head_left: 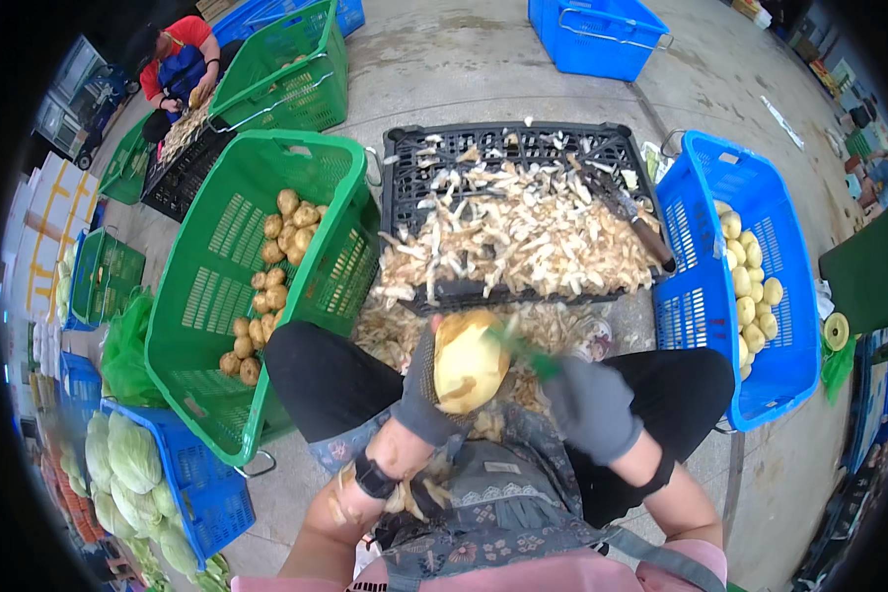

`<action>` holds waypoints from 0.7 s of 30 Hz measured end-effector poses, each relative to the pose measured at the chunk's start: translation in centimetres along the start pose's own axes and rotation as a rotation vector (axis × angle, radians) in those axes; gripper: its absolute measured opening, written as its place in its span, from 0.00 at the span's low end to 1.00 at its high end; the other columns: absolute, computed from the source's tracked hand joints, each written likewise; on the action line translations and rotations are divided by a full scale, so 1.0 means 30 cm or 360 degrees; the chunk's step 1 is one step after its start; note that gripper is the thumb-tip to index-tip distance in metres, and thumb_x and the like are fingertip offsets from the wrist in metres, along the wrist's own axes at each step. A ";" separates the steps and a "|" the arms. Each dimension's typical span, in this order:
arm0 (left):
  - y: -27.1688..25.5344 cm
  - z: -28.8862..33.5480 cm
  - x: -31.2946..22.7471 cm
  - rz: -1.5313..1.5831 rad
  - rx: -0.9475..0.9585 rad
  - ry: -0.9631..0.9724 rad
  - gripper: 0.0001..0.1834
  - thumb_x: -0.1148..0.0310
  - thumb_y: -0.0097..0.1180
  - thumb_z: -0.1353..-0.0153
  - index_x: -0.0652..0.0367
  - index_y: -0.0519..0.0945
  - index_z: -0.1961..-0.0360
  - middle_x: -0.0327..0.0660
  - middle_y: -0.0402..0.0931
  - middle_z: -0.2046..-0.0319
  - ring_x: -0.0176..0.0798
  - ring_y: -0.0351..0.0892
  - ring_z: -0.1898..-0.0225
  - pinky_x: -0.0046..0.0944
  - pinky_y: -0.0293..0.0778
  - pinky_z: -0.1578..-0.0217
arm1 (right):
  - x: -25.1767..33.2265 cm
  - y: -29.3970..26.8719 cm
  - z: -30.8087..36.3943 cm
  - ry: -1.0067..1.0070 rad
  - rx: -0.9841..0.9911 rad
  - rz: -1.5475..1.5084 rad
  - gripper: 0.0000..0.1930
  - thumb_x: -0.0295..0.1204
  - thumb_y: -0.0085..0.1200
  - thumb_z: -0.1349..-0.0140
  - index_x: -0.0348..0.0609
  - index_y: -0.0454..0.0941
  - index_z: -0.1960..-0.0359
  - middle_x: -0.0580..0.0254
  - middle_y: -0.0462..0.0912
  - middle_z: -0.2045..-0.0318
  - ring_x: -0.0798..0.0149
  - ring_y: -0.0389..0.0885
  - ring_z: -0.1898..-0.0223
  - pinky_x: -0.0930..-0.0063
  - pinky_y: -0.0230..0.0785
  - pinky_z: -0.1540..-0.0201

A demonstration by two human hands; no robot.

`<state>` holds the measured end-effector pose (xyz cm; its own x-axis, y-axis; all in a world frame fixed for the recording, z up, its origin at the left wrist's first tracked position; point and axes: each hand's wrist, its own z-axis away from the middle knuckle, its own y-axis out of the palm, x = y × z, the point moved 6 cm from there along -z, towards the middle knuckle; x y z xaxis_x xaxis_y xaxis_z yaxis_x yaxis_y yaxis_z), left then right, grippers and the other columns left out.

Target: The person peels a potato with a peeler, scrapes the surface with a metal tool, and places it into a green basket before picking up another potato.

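My left hand [425, 393], in a grey glove, is closed round a large potato [469, 362]. Most of the potato's face is bare and pale yellow, with a few brown skin patches left on it. In my gloved right hand [590, 407] is a green-handled peeler [535, 361], blurred by motion, its head at the potato's right side. Beyond my hands, a black crate [401, 187] lies heaped with potato peelings [523, 227]. A knife [651, 240] with a brown handle rests on the heap's right side.
To the left a green basket [183, 326] contains unpeeled potatoes [288, 232]; on the right a blue basket [799, 296] contains peeled ones [749, 281]. Cabbages [133, 459] fill a blue crate at lower left. Another person [183, 61] sits at far left beside a second green basket [316, 74].
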<state>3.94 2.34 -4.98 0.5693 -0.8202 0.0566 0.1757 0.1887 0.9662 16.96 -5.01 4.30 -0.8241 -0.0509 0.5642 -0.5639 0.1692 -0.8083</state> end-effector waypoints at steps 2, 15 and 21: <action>0.031 -0.009 0.012 0.0050 -0.0020 -0.0082 0.28 0.48 0.43 0.38 0.63 0.71 0.51 0.48 0.75 0.56 0.48 0.77 0.60 0.45 0.75 0.58 | 0.067 0.045 0.014 -0.0307 0.0012 -0.0108 0.09 0.32 0.51 0.43 0.43 0.70 0.63 0.53 0.73 0.84 0.49 0.74 0.83 0.61 0.65 0.83; 0.003 0.008 -0.032 -0.0654 -0.0344 -0.0018 0.32 0.42 0.43 0.41 0.62 0.70 0.52 0.46 0.76 0.61 0.44 0.78 0.61 0.42 0.76 0.59 | -0.057 0.010 -0.051 -0.0020 0.0064 -0.0075 0.09 0.33 0.50 0.43 0.42 0.68 0.72 0.55 0.73 0.81 0.52 0.74 0.81 0.63 0.63 0.81; 0.093 0.028 -0.048 -0.1172 -0.0093 0.0007 0.35 0.55 0.60 0.50 0.60 0.63 0.44 0.43 0.73 0.55 0.40 0.75 0.56 0.37 0.74 0.57 | -0.034 0.024 -0.033 0.0060 0.0196 -0.0117 0.08 0.34 0.51 0.44 0.44 0.68 0.73 0.56 0.72 0.84 0.51 0.74 0.81 0.59 0.64 0.80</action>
<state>2.93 3.59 -2.16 0.2907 -0.7433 -0.6024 0.5561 -0.3810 0.7386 17.46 -3.87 3.32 -0.7791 -0.0215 0.6266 -0.6268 0.0444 -0.7779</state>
